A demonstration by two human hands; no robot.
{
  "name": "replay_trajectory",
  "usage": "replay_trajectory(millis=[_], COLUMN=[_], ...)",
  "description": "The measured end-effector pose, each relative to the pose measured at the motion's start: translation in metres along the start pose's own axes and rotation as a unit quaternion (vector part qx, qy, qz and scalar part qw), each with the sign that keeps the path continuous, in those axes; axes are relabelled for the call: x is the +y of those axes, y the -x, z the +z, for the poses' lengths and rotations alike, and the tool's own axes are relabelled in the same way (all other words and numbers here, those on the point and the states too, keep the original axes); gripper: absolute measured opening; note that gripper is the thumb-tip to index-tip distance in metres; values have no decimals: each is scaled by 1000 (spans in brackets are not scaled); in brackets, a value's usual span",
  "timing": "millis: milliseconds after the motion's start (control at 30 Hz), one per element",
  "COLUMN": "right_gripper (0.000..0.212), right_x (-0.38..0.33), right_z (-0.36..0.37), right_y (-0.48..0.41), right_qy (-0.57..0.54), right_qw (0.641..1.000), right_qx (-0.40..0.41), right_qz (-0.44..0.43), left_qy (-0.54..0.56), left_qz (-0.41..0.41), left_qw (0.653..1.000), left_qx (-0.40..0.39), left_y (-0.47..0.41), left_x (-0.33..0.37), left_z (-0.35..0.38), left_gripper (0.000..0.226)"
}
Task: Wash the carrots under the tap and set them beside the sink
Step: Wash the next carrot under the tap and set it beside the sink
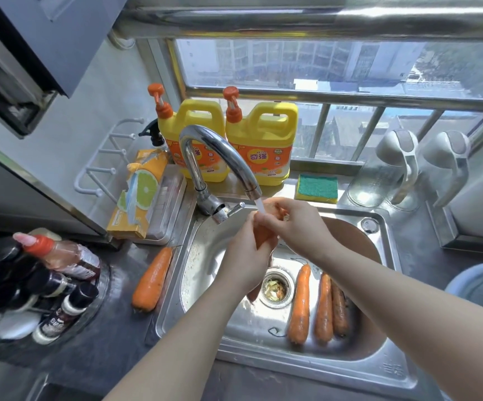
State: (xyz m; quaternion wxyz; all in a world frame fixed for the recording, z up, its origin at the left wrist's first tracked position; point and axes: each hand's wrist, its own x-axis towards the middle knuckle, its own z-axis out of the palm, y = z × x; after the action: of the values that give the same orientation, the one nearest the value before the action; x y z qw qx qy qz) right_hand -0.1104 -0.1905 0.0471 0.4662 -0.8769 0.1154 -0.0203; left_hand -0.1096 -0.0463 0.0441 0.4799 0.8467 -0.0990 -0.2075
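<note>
Right now the carrot point(264, 237) is held just under the tap point(220, 151), tilted, its upper end in the water point(260, 206) and most of its length hidden by the hands. Wet skin will be slippery, I judge, so a slack hold could let it drop onto the drain point(276, 287). It could equally land among the 3 carrots point(301, 305) lying side by side in the sink point(390, 369), right of the drain, mixing washed with unwashed. Water glancing off it may also spray past the rim onto the counter point(124, 342).

The left hand point(244, 261) reaches up from below, back toward the camera, fingers curled round the carrot's lower part. The right hand point(295, 224) comes in from the right with the wrist bent, fingers and thumb closed on the upper end beside the stream. Both forearms cross above the basin.

1 carrot point(152, 280) lies on the counter just beside the sink's left rim, so 1 looks finished and at least 3 wait. An orange shape by the drain, half under the left wrist, may be another; I cannot tell. Behind the tap stand 2 yellow bottles point(259, 146) and a sponge point(317, 188)
</note>
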Motion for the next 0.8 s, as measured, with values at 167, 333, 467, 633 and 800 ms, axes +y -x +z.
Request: replay_trajectory(millis=[167,333,467,633,800], right_gripper=[33,23,26,39,27], right_x=[-2,-4,2,8,2], right_z=[-3,4,-6,-6,-2], right_y=[4,3,-2,4,0], right_qy=[35,-10,-34,-26,-30], right_qw=[996,1000,997,998,999], right_qx=[-79,-6,-68,-45,27], right_qz=[-27,-17,-15,-19,3], left_qy=[-3,-5,2,3,41], left_qz=[7,24,30,48,46], left_qw=[1000,1000,999,999,998], left_qx=[3,15,30,-10,4], left_y=[-1,-1,0,-7,-7], left_x=[-6,-3,-6,-9,-5], left_z=[-2,-2,-6,-5,4], left_gripper=[38,37,45,47,47])
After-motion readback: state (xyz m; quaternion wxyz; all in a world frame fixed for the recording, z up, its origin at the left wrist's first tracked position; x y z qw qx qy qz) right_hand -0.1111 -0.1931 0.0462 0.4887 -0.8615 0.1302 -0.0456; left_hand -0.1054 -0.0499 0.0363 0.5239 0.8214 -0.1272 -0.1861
